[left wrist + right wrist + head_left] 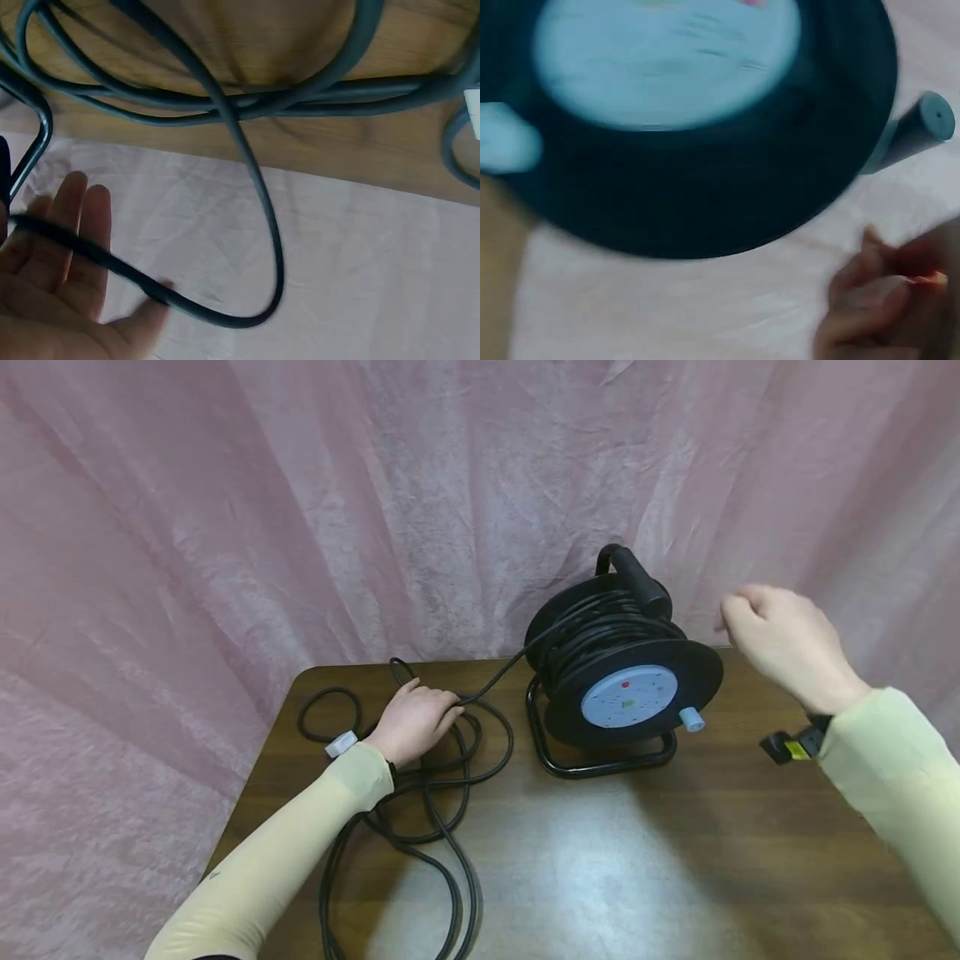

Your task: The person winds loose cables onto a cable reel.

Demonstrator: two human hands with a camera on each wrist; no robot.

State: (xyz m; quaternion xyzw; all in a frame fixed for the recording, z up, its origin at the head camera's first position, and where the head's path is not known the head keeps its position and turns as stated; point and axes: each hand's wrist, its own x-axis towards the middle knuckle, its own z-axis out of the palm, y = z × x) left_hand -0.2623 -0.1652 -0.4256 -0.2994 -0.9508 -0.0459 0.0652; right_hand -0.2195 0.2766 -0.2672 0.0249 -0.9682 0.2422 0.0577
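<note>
A black cable reel stands upright on its tubular stand, with a pale grey socket face and a grey crank knob. Black cable runs leftward from its drum to my left hand. In the left wrist view the cable crosses the palm side of that hand, whose fingers are mostly straight. My right hand is raised in the air to the right of the reel, fingers curled and nothing visible in them. The right wrist view shows these fingers blurred, apart from the reel's rim.
Loose cable loops spread over the left part of the wooden table and reach toward its front. A white plug lies beside the left wrist. Behind the table hangs a pink curtain. The reel's black carrying handle sticks up.
</note>
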